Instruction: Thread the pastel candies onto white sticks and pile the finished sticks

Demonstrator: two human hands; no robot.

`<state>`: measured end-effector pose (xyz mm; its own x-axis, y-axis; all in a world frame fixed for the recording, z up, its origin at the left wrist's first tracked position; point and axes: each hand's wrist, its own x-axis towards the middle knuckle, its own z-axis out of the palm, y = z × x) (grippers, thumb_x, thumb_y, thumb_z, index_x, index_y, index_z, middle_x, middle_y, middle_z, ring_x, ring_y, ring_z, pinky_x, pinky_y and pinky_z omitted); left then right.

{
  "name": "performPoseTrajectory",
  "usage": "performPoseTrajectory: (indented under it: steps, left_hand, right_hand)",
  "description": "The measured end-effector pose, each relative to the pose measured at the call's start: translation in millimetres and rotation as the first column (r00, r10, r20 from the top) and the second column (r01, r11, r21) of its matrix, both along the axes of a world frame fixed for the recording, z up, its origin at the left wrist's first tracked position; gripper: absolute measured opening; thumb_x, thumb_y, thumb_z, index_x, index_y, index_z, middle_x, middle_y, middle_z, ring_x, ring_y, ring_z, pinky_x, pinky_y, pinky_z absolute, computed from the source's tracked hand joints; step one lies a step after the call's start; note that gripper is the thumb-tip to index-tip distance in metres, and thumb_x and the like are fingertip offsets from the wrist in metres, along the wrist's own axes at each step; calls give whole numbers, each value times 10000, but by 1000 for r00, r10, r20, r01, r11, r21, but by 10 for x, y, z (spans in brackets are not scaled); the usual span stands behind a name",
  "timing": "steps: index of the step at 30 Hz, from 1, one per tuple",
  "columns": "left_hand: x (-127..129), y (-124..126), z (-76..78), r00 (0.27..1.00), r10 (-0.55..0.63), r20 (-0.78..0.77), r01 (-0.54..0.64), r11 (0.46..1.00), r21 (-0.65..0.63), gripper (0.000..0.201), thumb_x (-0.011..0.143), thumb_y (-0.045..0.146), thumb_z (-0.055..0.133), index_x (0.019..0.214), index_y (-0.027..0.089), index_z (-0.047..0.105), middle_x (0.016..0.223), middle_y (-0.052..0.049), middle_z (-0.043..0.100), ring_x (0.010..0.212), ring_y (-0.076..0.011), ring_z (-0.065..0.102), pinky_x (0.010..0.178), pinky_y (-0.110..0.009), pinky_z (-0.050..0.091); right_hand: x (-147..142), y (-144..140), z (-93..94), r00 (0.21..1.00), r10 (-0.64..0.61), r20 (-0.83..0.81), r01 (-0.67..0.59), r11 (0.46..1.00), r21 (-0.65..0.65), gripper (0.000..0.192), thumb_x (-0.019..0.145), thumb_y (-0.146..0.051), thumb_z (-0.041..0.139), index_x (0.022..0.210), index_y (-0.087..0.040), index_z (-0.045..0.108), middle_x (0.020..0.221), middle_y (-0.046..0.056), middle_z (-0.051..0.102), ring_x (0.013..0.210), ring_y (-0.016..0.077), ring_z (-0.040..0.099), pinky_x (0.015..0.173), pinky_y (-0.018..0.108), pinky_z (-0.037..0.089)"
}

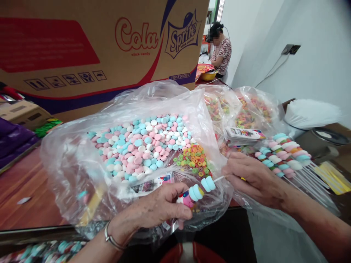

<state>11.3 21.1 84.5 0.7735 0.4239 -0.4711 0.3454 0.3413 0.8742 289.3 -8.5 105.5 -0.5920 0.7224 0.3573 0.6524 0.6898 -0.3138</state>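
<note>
Between my hands is a candy skewer (196, 192), with light blue, yellow and pink pieces threaded on a thin white stick. My left hand (167, 204), with a bracelet at the wrist, is closed round its lower left end. The fingers of my right hand (246, 175) pinch the stick's bare upper right end. Behind them lies an open clear plastic bag (65, 146) with pink, white and blue candy discs (137, 146) and small ring-shaped gummies (195, 159). A printed card (153, 183) lies near my left hand.
Finished-looking candy skewers (285, 153) are stacked at right beside a pile of printed cards (244, 134). Bags of coloured gummies (252, 107) stand behind. A large carton (95, 44) blocks the back left. Another person (222, 51) works farther off. More candy lies lower left.
</note>
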Motion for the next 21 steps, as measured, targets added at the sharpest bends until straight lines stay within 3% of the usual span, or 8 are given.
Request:
performPoseTrajectory:
  steps: [5, 12, 21]
  left_hand:
    - [4, -20, -22, 997, -53, -55, 51, 998, -36, 234, 744, 309, 733, 896, 184, 605, 684, 56, 527, 536, -84, 458, 500, -205, 395]
    - [-48, 25, -112, 986, 166, 26, -164, 985, -57, 281, 729, 302, 757, 895, 175, 569, 708, 47, 590, 522, -78, 494, 476, -193, 376]
    - [80, -7, -176, 994, 93, 58, -88, 992, -87, 278, 723, 271, 757, 899, 176, 565, 708, 29, 628, 540, -102, 562, 497, -203, 411]
  right_hand:
    - [-22, 46, 56, 1000, 7, -20, -9, 997, -73, 218, 920, -112, 442, 732, -191, 520, 681, -1, 542, 674, 150, 470, 671, 283, 352]
    - [-71, -13, 86, 1000, 16, -15, -17, 998, -57, 199, 889, -75, 459, 757, -190, 552, 681, -8, 542, 679, 141, 464, 693, 276, 361]
    - [-129, 27, 98, 992, 128, -1, -128, 992, 4, 228, 929, -107, 445, 752, -184, 566, 677, 10, 537, 685, 156, 432, 672, 305, 332]
